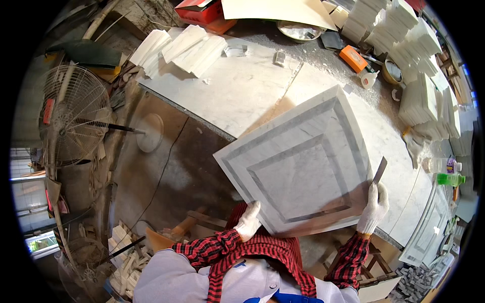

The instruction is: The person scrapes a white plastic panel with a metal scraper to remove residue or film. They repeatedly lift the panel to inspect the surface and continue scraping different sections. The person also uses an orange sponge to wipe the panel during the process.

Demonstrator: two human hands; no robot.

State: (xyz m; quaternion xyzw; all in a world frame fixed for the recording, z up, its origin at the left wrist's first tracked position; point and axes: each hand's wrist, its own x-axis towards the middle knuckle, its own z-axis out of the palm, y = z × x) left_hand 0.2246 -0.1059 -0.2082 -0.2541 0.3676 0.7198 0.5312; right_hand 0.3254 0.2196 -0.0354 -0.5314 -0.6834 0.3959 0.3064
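Observation:
A white marble panel (298,179) with two grey inlaid borders is tilted in front of me, its far side over the worktable. My left hand (247,222), in a white knitted glove, is closed on its near left edge, thumb on top and fingers hidden underneath. At the panel's right edge, my gloved right hand (374,209) is closed round a thin, flat grey-brown strip (380,170) that sticks up past the fingers. Whether that hand also bears the panel is hard to tell. Red-and-black checked sleeves cover both forearms.
Pale slabs top the worktable (237,86), with stacked white tiles (194,50) at the back left and taller tile stacks (422,103) at the right. An orange box (353,58) and a green bottle (449,179) lie among tools. A caged fan (76,116) stands left.

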